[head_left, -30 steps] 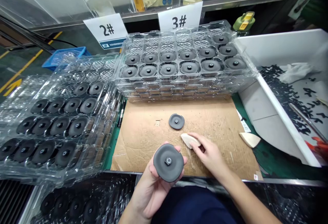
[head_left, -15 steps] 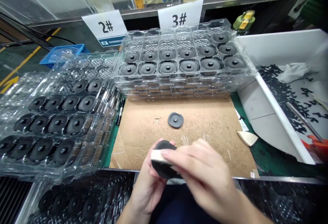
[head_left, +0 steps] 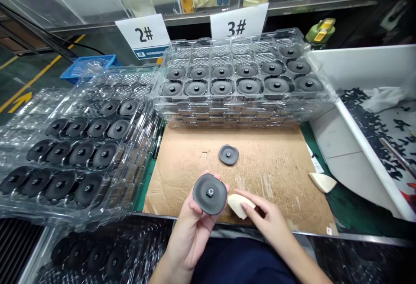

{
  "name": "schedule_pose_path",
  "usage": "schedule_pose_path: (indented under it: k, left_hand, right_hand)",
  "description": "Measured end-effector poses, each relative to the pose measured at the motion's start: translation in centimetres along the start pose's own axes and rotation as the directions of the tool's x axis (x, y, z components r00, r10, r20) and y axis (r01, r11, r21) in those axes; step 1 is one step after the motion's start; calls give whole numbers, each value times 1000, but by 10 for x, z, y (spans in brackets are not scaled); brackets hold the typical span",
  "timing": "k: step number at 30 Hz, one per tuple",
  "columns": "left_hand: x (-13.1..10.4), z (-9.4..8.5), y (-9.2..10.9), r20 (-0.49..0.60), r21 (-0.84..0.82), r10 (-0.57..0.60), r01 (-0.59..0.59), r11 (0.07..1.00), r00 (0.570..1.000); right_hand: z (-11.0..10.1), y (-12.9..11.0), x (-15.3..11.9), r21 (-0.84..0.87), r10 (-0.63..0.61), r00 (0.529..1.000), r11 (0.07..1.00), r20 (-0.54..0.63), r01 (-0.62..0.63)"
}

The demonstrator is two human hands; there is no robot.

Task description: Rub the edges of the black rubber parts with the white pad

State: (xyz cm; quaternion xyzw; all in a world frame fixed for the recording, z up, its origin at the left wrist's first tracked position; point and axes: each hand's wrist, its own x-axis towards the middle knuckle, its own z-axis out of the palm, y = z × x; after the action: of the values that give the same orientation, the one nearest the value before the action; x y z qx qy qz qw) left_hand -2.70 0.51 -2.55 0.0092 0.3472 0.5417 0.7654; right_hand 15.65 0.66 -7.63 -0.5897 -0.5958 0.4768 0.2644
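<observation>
My left hand [head_left: 195, 225] grips a dark grey, rounded-square plastic disc [head_left: 203, 193] by its edge, its face with the central stud turned up toward me. To the right of it, my right hand [head_left: 264, 214] pinches a cream-coloured wedge-shaped pad [head_left: 239, 205], possibly a sponge. The pad's tip is close to the disc's right edge; whether they touch I cannot tell. A second disc [head_left: 223, 159] of the same kind lies on the cardboard sheet [head_left: 182, 154] just beyond my hands. Another cream pad [head_left: 321, 182] rests at the cardboard's right edge.
Stacked clear trays [head_left: 240, 102] holding discs stand behind the cardboard, with more disc-filled trays [head_left: 107, 180] on the left. At the right is a white bin [head_left: 370, 169] with small black pieces [head_left: 360, 119]. Signs marked 2# [head_left: 151, 46] and 3# [head_left: 248, 15] stand behind.
My right hand has drawn the cream pad off the disc and moved down to the right of it. The disc's studded face has turned toward me in my left hand. The view has shifted slightly.
</observation>
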Motion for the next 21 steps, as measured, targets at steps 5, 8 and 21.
schedule_pose_path:
  k: [5,8,21]
  left_hand:
    - [-2,0,0,6,10,-1,1,1000,1000]
    - [-3,3,-3,17,37,10,-11,999,1000]
    - [-9,16,-4,29,124,-22,19,992,999]
  right_hand:
    - [-10,-9,7,-14,-22,997,1000,-73,21]
    - [-20,-41,7,-23,-108,977,994,-182,106]
    - [-10,-120,5,-237,-663,748,723,25,649]
